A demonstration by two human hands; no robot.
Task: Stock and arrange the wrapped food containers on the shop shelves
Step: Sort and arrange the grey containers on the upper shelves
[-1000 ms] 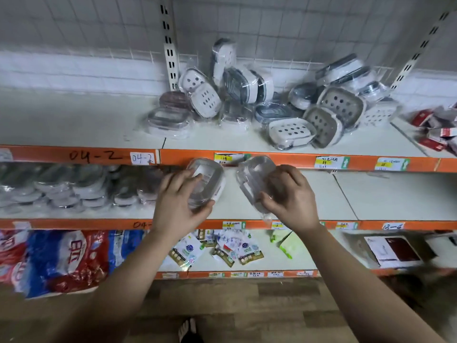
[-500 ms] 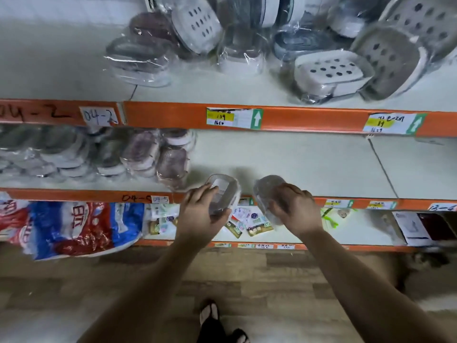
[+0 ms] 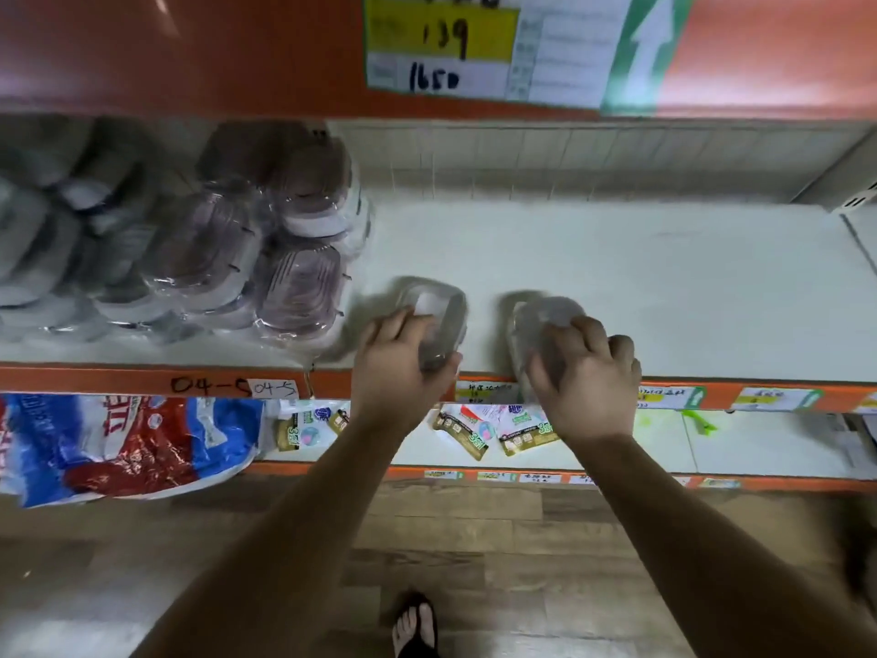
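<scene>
My left hand (image 3: 401, 360) grips a clear wrapped container (image 3: 439, 315) over the front of the middle shelf (image 3: 617, 287). My right hand (image 3: 586, 372) grips a second clear wrapped container (image 3: 541, 320) a little to the right, at the shelf's front edge. Both containers are blurred and partly hidden by my fingers; I cannot tell whether they touch the shelf. To the left on the same shelf lies a pile of wrapped containers with purplish lids (image 3: 294, 258), close to my left hand.
The upper shelf's orange edge with a price label (image 3: 441, 45) hangs just overhead. Grey wrapped containers (image 3: 42, 239) fill the shelf's far left. Below are a red and blue bag (image 3: 118, 444) and small sachets (image 3: 474, 434). My sandalled foot (image 3: 415, 624) stands on the wooden floor.
My view dropped and closed in on the middle shelf. Both hands carried their containers down from the upper shelf's level and forward onto the middle shelf's front, right of the purplish pile.
</scene>
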